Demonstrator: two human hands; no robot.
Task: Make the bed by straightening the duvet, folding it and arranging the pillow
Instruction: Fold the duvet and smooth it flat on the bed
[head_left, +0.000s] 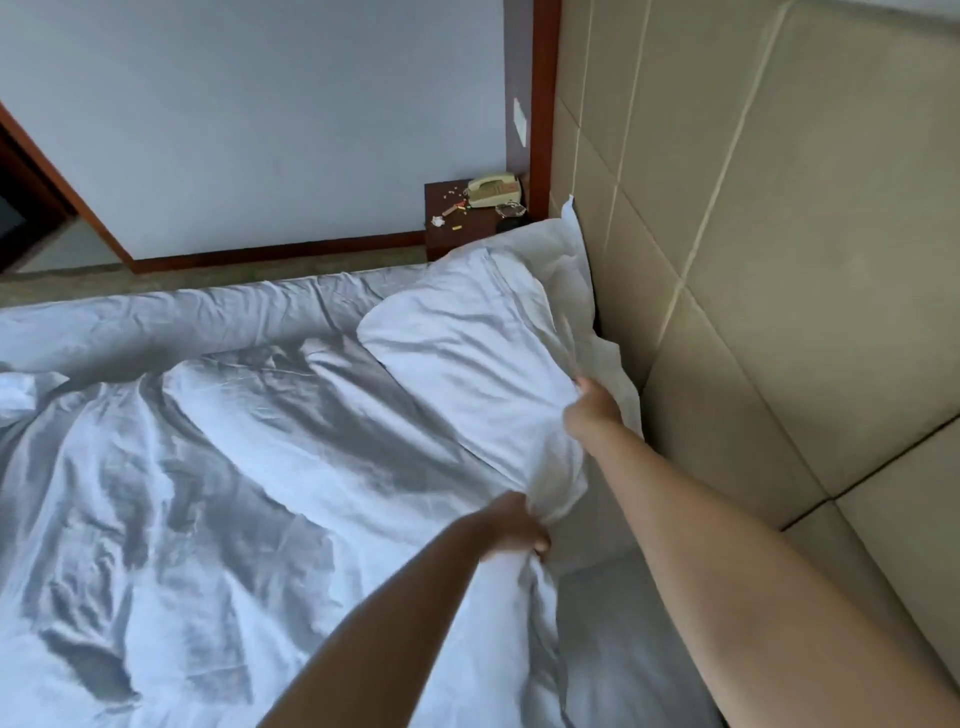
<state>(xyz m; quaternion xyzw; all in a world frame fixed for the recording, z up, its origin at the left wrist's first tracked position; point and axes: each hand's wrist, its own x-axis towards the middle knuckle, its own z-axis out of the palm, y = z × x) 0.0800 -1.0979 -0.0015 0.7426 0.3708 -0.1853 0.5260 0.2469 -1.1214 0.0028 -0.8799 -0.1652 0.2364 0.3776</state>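
Both hands, left and right, bunching white pillow edge; no legible writing.

A padded headboard walls off the bed's right side, leaving only a narrow gap behind the pillow. Rumpled duvet covers the left, while bare sheet lies open nearest the camera.

Creased white cloth duvet, smooth cloth pillow, matt padded headboard, glossy wood nightstand
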